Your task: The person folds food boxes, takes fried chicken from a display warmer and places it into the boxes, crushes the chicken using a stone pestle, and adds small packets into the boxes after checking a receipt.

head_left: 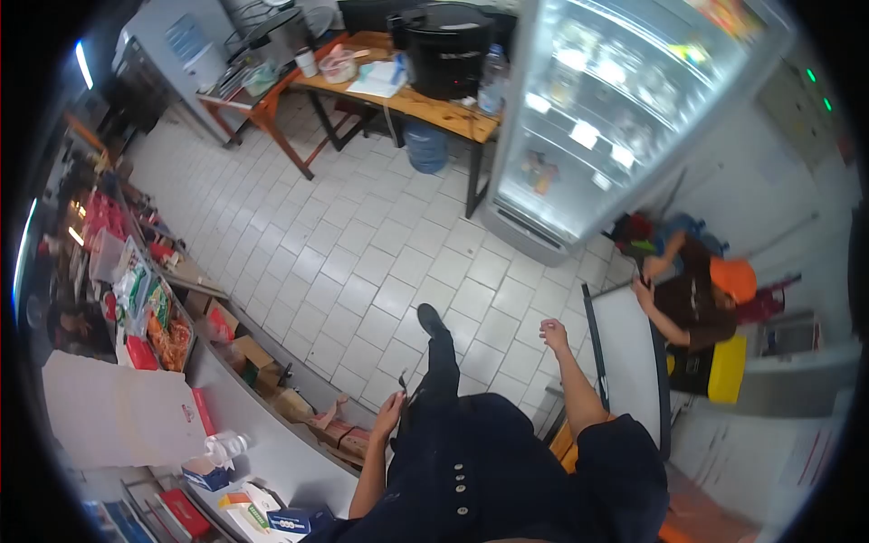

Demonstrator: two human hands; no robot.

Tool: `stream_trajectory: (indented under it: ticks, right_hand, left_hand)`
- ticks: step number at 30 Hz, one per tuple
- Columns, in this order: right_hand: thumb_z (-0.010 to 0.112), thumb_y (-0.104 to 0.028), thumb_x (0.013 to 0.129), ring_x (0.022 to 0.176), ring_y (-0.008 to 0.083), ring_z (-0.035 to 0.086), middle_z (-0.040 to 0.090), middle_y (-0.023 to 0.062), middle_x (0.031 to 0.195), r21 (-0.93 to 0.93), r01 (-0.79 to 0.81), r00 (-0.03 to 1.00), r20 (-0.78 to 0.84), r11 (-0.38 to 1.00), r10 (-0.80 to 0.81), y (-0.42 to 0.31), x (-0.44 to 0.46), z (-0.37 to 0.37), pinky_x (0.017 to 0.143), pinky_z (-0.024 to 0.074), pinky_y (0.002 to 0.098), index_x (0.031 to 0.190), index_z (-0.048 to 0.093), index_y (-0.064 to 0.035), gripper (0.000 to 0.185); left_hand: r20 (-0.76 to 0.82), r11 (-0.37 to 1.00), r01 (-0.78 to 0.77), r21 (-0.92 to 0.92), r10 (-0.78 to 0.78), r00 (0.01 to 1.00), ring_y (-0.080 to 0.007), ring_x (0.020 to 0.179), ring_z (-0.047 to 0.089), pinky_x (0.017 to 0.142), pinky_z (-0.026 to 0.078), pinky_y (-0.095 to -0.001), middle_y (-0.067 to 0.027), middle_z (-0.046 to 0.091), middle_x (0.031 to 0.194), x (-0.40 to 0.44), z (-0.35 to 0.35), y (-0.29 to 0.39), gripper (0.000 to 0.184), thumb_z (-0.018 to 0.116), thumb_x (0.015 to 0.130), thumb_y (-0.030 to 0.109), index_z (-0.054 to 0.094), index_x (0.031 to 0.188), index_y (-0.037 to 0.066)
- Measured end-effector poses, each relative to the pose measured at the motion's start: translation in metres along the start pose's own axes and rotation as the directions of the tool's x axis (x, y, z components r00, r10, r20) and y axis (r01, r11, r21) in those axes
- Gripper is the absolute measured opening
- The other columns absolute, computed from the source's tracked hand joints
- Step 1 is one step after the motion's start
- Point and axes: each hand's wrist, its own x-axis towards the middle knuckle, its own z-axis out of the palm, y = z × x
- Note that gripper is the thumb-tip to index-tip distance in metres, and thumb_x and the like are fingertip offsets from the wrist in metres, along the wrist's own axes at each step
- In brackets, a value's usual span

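Note:
My left hand (pixel 389 414) hangs beside my dark clothing, its fingers closed around a thin dark object (pixel 404 391). That object is narrow and partly hidden against my leg, so its exact kind is unclear. To the other side, my right hand (pixel 554 335) is held out over the tiled floor with loosely curled, parted fingers and nothing visible in them. It is apart from the nearby white-topped counter (pixel 629 348). One of my legs, in a black shoe (pixel 432 319), is stretched forward on the tiles.
A glass-door refrigerator (pixel 597 136) stands ahead on the right. A wooden table (pixel 444 110) bears a black pot (pixel 450 50), with a blue water jug (pixel 425 147) beneath. A person in an orange cap (pixel 733 279) is at right. Boxes and packages line the long counter (pixel 262 434) at left.

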Motion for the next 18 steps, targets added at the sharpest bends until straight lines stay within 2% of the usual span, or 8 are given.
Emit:
stream_trajectory:
  ticks: [3,5,7,11,13,15,16,18]
  right_hand:
    - [0.057,-0.019,0.094,0.082,0.0162,0.066,0.068,0.0051,0.098,0.023,-0.042,0.991,0.130,0.999,0.038,-0.131,0.029,0.060,0.061,0.0520,0.0301,0.108,0.067,-0.0110,0.018]
    - [0.061,-0.016,0.093,0.086,0.0161,0.065,0.069,0.0059,0.094,0.082,0.035,0.960,0.274,0.996,-0.056,-0.159,0.066,0.107,0.069,0.0536,0.0321,0.109,0.068,-0.0077,0.020]
    - [0.065,-0.015,0.092,0.089,0.0166,0.067,0.071,0.0078,0.095,-0.153,0.260,0.932,0.297,0.953,-0.207,-0.160,0.107,0.170,0.077,0.0546,0.0320,0.110,0.068,-0.0044,0.021]
    - [0.065,-0.019,0.094,0.095,0.0178,0.069,0.073,0.0111,0.097,-0.102,0.354,0.865,0.413,0.930,-0.284,-0.221,0.120,0.255,0.081,0.0539,0.0305,0.103,0.071,-0.0025,0.020]
    - [0.062,-0.028,0.098,0.097,0.0189,0.069,0.074,0.0121,0.099,-0.011,0.345,0.864,0.394,0.939,-0.313,-0.273,0.138,0.271,0.082,0.0536,0.0315,0.101,0.072,-0.0019,0.027]
    - [0.049,-0.051,0.102,0.098,0.0203,0.070,0.074,0.0124,0.099,0.061,-0.229,0.916,0.352,0.971,0.194,-0.356,0.160,0.285,0.083,0.0533,0.0342,0.099,0.073,-0.0010,0.055]
    - [0.036,-0.065,0.101,0.096,0.0214,0.070,0.074,0.0116,0.101,-0.010,-0.159,0.919,0.364,0.987,0.151,-0.374,0.183,0.299,0.082,0.0535,0.0364,0.095,0.072,-0.0018,0.073]
    - [0.037,-0.064,0.101,0.094,0.0213,0.070,0.074,0.0113,0.100,0.013,-0.104,0.919,0.384,0.994,0.091,-0.414,0.233,0.325,0.080,0.0535,0.0362,0.093,0.071,-0.0028,0.071]
  left_hand:
    - [-0.188,0.906,-0.338,0.256,0.390,0.901,-0.0275,0.128,0.055,0.105,0.044,-0.0358,-0.0206,0.063,0.129,0.097,-0.017,0.051,0.056,0.058,0.100,0.044,0.055,0.136,0.002]
    - [-0.292,0.869,-0.368,0.331,0.465,0.836,-0.0329,0.129,0.054,0.105,0.046,-0.0401,-0.0220,0.059,0.133,0.157,-0.031,0.118,0.052,0.068,0.094,0.031,0.055,0.136,0.004]
    - [-0.350,0.780,-0.442,0.443,0.604,0.716,-0.0355,0.130,0.052,0.100,0.051,-0.0419,-0.0208,0.053,0.137,0.174,-0.035,0.228,0.050,0.072,0.089,0.013,0.055,0.135,0.005]
    - [-0.472,0.610,-0.793,-0.013,0.695,0.542,-0.0280,0.122,0.061,0.088,0.057,-0.0350,-0.0201,0.053,0.135,0.245,-0.054,0.408,0.049,0.073,0.083,-0.005,0.055,0.129,-0.004]
    - [-0.424,0.647,-0.762,0.036,0.700,0.574,-0.0247,0.109,0.066,0.081,0.058,-0.0327,-0.0180,0.060,0.124,0.274,-0.070,0.488,0.040,0.073,0.085,-0.001,0.058,0.123,-0.004]
    - [-0.389,0.680,-0.727,0.094,0.697,0.602,-0.0213,0.096,0.071,0.074,0.058,-0.0303,-0.0159,0.066,0.112,0.302,-0.090,0.544,0.032,0.073,0.088,0.002,0.062,0.117,-0.004]
    - [-0.346,0.733,-0.679,0.038,0.647,0.679,-0.0179,0.084,0.070,0.067,0.056,-0.0283,-0.0129,0.068,0.100,0.318,-0.100,0.570,0.024,0.070,0.092,0.008,0.064,0.111,-0.004]
    - [-0.318,0.779,-0.627,-0.006,0.593,0.740,-0.0145,0.072,0.069,0.060,0.053,-0.0263,-0.0100,0.070,0.088,0.362,-0.121,0.608,0.020,0.068,0.095,0.015,0.066,0.105,-0.003]
